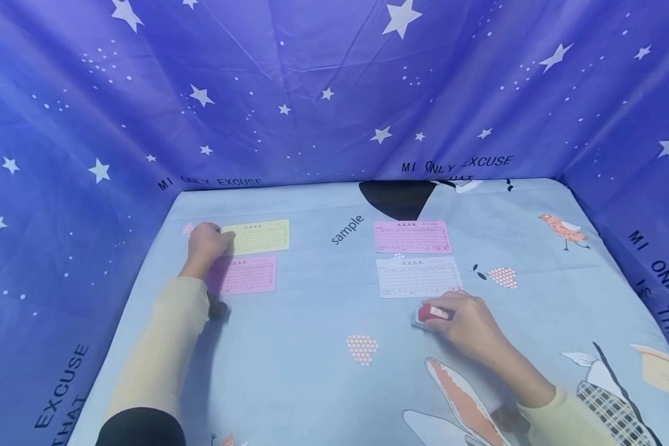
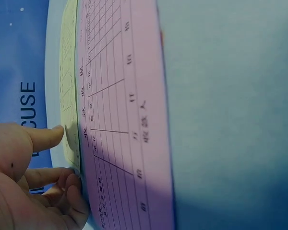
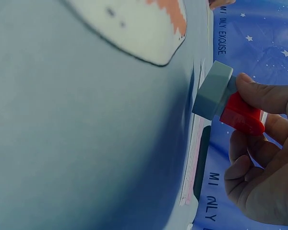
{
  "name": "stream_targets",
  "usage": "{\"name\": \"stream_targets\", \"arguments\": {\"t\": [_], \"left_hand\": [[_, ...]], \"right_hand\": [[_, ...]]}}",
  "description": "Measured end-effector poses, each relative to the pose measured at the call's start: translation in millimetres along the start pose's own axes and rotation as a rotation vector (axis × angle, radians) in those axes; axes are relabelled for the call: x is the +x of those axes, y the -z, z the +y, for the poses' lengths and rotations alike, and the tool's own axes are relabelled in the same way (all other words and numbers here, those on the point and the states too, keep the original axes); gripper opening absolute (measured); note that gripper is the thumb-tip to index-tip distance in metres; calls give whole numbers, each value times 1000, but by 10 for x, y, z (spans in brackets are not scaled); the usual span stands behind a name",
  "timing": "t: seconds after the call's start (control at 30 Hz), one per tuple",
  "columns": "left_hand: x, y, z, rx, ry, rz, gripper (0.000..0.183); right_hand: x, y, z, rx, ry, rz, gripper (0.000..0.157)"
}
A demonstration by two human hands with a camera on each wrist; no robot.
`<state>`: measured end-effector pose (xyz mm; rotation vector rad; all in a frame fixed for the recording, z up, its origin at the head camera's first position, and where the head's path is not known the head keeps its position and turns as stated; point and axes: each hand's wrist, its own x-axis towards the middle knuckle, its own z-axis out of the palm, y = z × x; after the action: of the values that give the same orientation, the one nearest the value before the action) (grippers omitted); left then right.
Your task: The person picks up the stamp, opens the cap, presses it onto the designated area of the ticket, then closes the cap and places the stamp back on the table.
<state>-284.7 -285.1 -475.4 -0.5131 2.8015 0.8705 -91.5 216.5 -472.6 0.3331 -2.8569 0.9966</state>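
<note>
In the head view my left hand [image 1: 205, 244] is at the left end of a yellow printed slip [image 1: 262, 236]. The left wrist view has its thumb [image 2: 50, 138] and forefinger apart, pressing at the slip's edges; the other fingers curl. Just nearer lies a pink slip [image 1: 253, 275], partly covered by my left wrist. Between thumb and fingers my right hand [image 1: 468, 322] holds a rubber stamp [image 3: 242, 114] with a red handle and grey-blue body, tilted in the right wrist view. It is just in front of a white slip [image 1: 415, 277].
Another pink slip [image 1: 412, 235] lies right behind the white one, with a small red boxed mark at its lower right corner. A pale blue patterned cloth [image 1: 312, 347] covers the table. Blue starry curtains [image 1: 312, 124] hang around the back and sides.
</note>
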Motion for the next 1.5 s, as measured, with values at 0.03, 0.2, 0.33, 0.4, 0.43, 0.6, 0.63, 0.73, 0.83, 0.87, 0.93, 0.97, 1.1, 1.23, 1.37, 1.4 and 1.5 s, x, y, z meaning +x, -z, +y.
{"name": "stream_targets", "arguments": {"t": [0.03,0.2,0.33,0.4,0.43,0.6,0.63,0.73,0.83,0.87,0.93,0.97,1.1,1.23,1.37,1.4,1.5], "left_hand": [[6,2,5,2,8,1,54],[38,2,16,23,11,6,57],[54,2,23,42,-3,10,56],[53,3,28,45,-1,11,55],[52,3,29,45,1,12,54],[37,-4,32,17,21,31,48],[37,-7,29,11,18,38,47],[35,-22,20,-15,13,53,45],[34,-33,6,-35,5,69,46],[31,-36,3,-41,5,73,46],[28,-40,-4,-43,-2,84,47],[25,-41,-4,-44,-5,87,47],[10,-36,9,-51,-3,84,48],[-21,-15,52,-62,10,71,49],[-60,18,89,-56,7,71,48],[-65,28,91,-51,5,71,49],[-90,54,99,-46,5,71,49]], "right_hand": [[-1,1,-1,2,-3,-1,33],[2,7,-1,1,-12,-5,33],[-4,8,-8,2,-14,-20,32],[-12,5,-13,5,-13,-25,31],[-16,3,-14,4,-12,-28,31],[-34,-6,-12,2,-19,-26,31],[-39,-3,-13,4,-22,-28,31],[-46,5,-10,3,-34,-30,32],[-47,14,-11,3,-38,-31,32],[-46,15,-10,2,-39,-31,32],[-46,19,-12,2,-37,-33,32],[-47,21,-13,3,-39,-33,32],[-53,26,-12,8,-46,-33,31],[-61,26,-3,12,-46,-26,32],[-64,17,9,7,-49,-26,32],[-64,16,9,7,-51,-28,32],[-61,18,7,11,-56,-35,32]]}}
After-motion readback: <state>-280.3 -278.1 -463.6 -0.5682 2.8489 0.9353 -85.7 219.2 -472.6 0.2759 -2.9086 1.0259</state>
